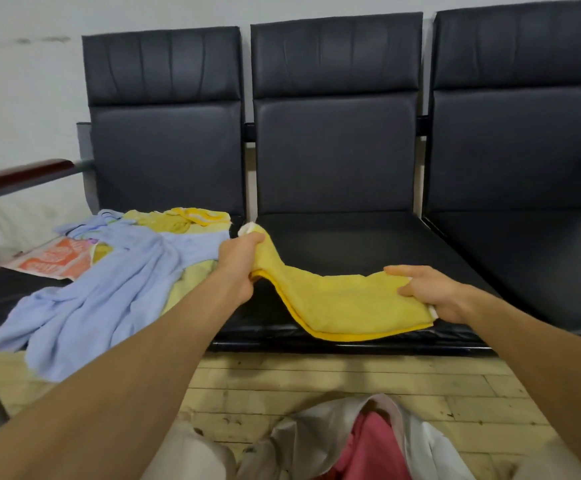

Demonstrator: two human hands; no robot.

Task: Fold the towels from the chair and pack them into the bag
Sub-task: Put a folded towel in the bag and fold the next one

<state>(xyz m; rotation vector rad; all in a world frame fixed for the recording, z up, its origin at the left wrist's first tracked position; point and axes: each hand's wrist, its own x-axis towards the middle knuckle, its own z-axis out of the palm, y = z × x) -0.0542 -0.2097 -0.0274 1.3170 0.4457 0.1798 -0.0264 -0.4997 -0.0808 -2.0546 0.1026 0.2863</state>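
Note:
A yellow towel [344, 303], folded double, is stretched over the middle seat [351, 237] of a black three-seat bench. My left hand [240, 265] grips its left end, bunched and raised. My right hand [427, 292] pinches its right end, thumb on top, low over the seat's front. On the left seat lies a heap of towels: a large light-blue one [109, 289] draped over the front edge and pale yellow ones [178, 220] behind it. A white bag [417, 441] stands open on the floor below, with a pink towel [372, 448] inside.
An orange-and-white printed bag or sheet [53, 261] lies under the heap at the left. A wooden armrest [19, 174] sticks out at the far left. The right seat [541, 258] is bare. Pale wooden floor [316, 379] runs in front of the bench.

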